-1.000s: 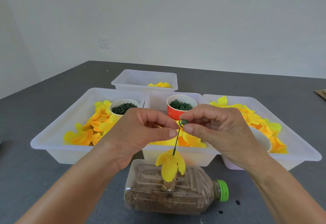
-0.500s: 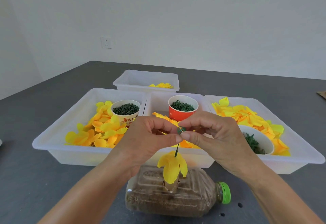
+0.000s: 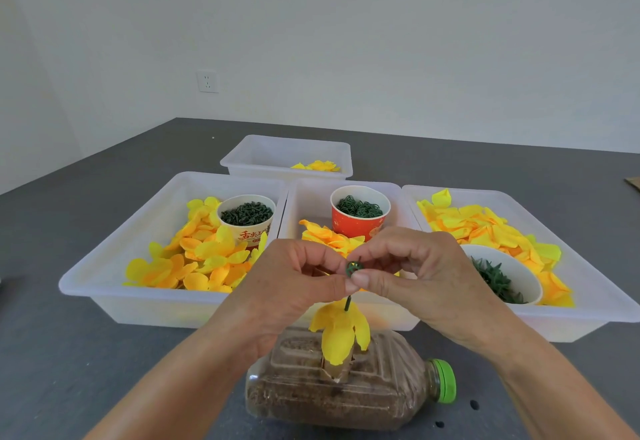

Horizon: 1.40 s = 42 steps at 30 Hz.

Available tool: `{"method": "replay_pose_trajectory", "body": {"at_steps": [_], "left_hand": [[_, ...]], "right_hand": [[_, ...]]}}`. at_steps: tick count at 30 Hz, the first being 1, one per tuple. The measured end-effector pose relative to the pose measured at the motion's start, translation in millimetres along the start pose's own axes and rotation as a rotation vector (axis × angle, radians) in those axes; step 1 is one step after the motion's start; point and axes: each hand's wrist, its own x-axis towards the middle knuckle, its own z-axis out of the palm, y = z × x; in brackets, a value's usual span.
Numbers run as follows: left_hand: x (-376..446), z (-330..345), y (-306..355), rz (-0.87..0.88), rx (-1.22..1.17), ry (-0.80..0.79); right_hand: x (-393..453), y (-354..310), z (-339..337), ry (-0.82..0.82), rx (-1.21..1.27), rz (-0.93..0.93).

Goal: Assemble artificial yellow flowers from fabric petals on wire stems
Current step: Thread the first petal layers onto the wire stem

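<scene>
Pinching green ring [image 3: 354, 268] with both hands, left hand [image 3: 289, 289] and right hand [image 3: 414, 275], above wire stem [image 3: 347, 303]; one yellow flower layer [image 3: 341, 330] seated, more remain.

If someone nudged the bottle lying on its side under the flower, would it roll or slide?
Probably neither easily. The bottle looks nearly full of brown grainy fill, so likely heavy for its size. Its ribbed sides look flattish, which should resist rolling. The dark table looks matte, so sliding seems unlikely.
</scene>
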Motion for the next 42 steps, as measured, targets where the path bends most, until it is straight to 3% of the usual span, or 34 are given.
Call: {"method": "replay_pose_trajectory", "body": {"at_steps": [19,39,42], "left_hand": [[-9,-7,-4,-0.036,0.096,0.063],[-18,-9,-15,-0.039,0.152,0.077],[-20,-7,-19,-0.048,0.211,0.084]], "right_hand": [[-7,7,10,0.004,0.029,0.067],[-13,18,19,-0.048,0.341,0.214],[-13,15,18,-0.066,0.279,0.187]]}}
